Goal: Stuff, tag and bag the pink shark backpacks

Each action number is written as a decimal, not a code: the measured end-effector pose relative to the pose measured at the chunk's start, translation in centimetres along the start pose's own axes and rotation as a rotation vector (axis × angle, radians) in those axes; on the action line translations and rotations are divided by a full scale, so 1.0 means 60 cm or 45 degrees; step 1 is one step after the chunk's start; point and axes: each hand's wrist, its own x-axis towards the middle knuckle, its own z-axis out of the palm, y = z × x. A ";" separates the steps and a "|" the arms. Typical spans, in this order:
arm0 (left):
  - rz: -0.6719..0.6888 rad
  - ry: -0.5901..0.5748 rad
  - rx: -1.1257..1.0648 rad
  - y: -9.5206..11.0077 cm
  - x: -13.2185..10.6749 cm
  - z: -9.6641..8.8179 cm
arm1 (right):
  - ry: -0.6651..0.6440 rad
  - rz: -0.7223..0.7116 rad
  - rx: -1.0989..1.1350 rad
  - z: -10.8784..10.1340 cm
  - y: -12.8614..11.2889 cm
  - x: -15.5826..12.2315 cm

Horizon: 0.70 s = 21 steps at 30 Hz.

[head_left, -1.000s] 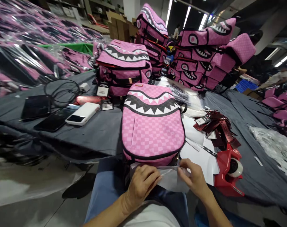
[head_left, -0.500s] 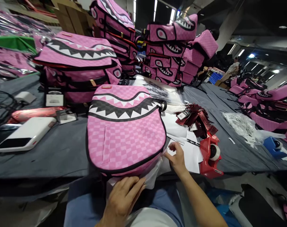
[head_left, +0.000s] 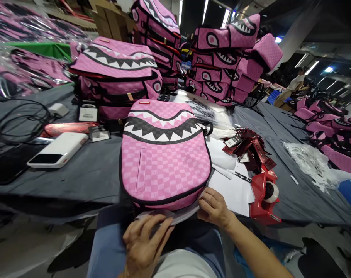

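Observation:
A pink checkered backpack with a shark-teeth print lies flat at the near edge of the grey-covered table. A clear plastic bag shows under its near end. My left hand curls its fingers over the bag's edge just below the backpack. On the backpack's near right corner, my right hand pinches the same plastic edge.
A red tape dispenser stands right of my right hand, on white sheets. Red hang tags lie beyond it. A white power bank, cables and stacked pink backpacks fill the left and back. Other people are at work far right.
The view shifted. My right hand came down from the backpack's right side to its near corner, and the plastic now sits tighter against the backpack's near end.

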 end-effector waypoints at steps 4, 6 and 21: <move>-0.042 0.115 0.017 0.005 0.013 0.001 | -0.120 -0.197 0.037 -0.012 0.026 0.012; 0.011 0.126 0.051 0.002 0.020 0.002 | -0.171 -0.252 0.058 -0.016 0.034 0.020; 0.400 -0.051 0.113 -0.028 0.043 -0.010 | -0.346 -0.216 -0.042 -0.031 0.022 0.043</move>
